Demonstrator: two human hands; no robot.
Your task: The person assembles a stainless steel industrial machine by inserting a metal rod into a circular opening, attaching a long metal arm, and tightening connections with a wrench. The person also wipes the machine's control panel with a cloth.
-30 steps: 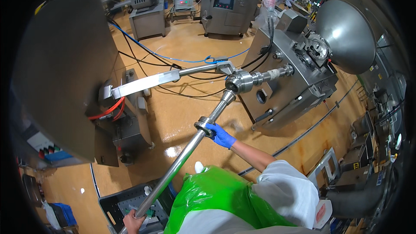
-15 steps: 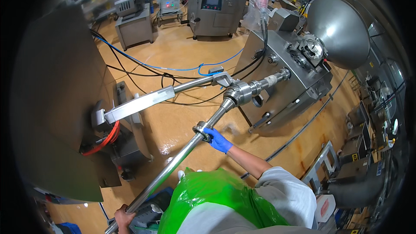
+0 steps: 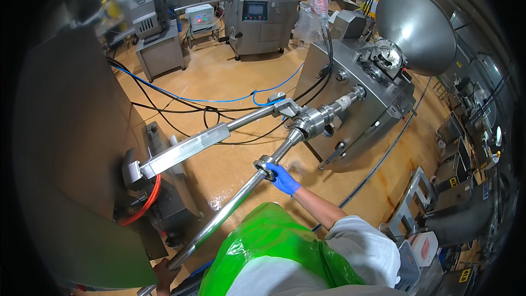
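A long steel pipe (image 3: 229, 204) runs slantwise from the lower left up to a thick ring-shaped steel joint (image 3: 310, 124). My right hand (image 3: 284, 180), in a blue glove, is closed on a steel ring collar (image 3: 265, 166) around the pipe's upper part. Low at the left, in shadow, my left hand (image 3: 163, 274) wraps around the pipe near its lower end; its fingers are partly hidden. From the joint, a short run of fittings (image 3: 341, 105) leads into a steel machine (image 3: 334, 71). A square metal arm (image 3: 189, 148) with a round rod also reaches the joint.
The machine carries a big cone hopper (image 3: 419, 30). Black cables and a blue hose (image 3: 219, 100) lie across the tan floor. An orange hose (image 3: 145, 203) loops beside a large steel cabinet (image 3: 71, 148) at left. A green apron (image 3: 268, 241) covers my front.
The whole view has shifted and turned slightly, so the cabinet at left fills more of the lower left. Both hands keep their hold on the pipe and collar.
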